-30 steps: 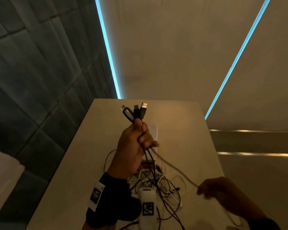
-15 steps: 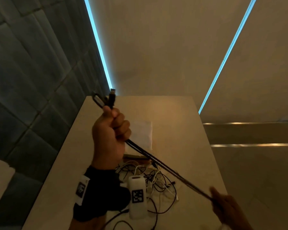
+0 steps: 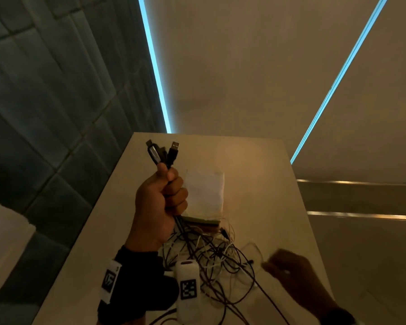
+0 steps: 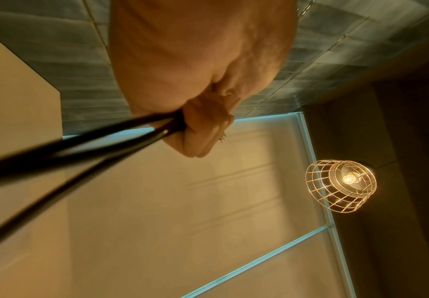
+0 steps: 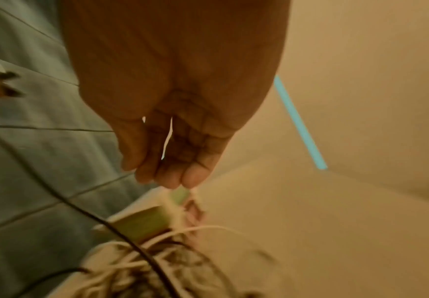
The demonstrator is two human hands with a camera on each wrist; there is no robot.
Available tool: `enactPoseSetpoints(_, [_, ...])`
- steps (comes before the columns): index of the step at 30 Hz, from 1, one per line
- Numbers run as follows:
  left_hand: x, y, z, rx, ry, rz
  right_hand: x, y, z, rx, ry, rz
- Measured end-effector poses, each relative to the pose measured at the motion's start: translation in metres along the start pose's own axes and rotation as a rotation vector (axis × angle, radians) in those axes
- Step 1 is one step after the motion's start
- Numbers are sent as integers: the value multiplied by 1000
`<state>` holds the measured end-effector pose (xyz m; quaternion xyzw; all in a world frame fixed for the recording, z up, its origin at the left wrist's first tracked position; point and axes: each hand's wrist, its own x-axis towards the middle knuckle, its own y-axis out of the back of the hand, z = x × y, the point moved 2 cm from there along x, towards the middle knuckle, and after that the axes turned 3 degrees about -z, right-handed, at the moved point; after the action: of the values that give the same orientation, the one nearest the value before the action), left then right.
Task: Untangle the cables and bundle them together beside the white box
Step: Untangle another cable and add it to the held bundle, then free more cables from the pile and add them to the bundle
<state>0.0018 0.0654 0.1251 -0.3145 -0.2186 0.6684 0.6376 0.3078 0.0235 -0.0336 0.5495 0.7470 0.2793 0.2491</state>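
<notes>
My left hand (image 3: pixel 164 195) is raised above the table, fist curled round the upper ends of several black cables. Their USB plugs (image 3: pixel 164 153) stick up out of the fist. In the left wrist view my left hand (image 4: pixel 203 125) grips two black cables (image 4: pixel 100 145) that run off to the lower left. The rest lies as a tangle of black and white cables (image 3: pixel 213 256) in front of the white box (image 3: pixel 205 193). My right hand (image 3: pixel 288 273), blurred, is low at the tangle's right edge. My right hand (image 5: pixel 172 157) has straight fingers that hold nothing, just above the tangle (image 5: pixel 157 262).
The beige table (image 3: pixel 256 179) is narrow, with a dark tiled wall (image 3: pixel 45 113) along its left side and a drop at its right edge. A white wrist camera (image 3: pixel 188 289) sits below my left hand. A wire-cage lamp (image 4: pixel 341 185) hangs overhead.
My right hand has let go of the cable it was pulling taut and come back in to the tangle. My left hand has swung back to the right, plugs still up.
</notes>
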Motion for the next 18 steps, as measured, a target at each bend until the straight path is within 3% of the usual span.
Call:
enactPoseSetpoints(2, [-2,1,-1,-8,12,9,39,-23,-60,68,157,-101])
enactPoseSetpoints(4, [-4,2,0,-16,13,23,75,-57,-72,-76,210,-217])
enactPoseSetpoints(8, [-9,6,1,9,0,60,107,-99,-31,-329,-18,-277])
enactPoseSetpoints(11, [-12,10,0,19,-15,70,114,-112,-15,-262,-199,-269])
enactPoseSetpoints(18, [-10,18,-4,28,-18,85,110,-104,-3,-164,-262,-172])
